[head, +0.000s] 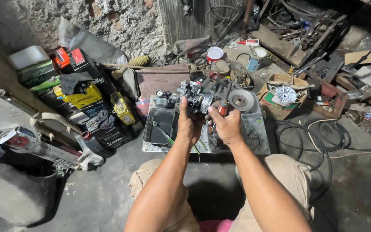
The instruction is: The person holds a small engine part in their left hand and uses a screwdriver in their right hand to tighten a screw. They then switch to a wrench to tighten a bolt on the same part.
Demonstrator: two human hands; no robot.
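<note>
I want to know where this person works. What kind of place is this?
Probably a small repair workshop for motorbikes or engines. Both hands, left hand and right hand, hold a grimy metal engine part over a black tray. Stacked batteries and scattered tools and scrap lie around.

in the middle of the frame the left hand (188, 124) and right hand (227, 125) hold a dark grey, grimy carburettor (198, 98). below it sits a black tray (159, 125) with a green-handled tool (165, 134). a silver-grey disc (241, 99) shines just right of centre. at left, a yellow box (82, 95) and a red-and-black box (71, 58) lie stacked. top centre shows a red-and-white can (214, 54). black cables (318, 141) coil at right on the grey floor (99, 193). the trousers (293, 176) at the bottom are beige.
</note>
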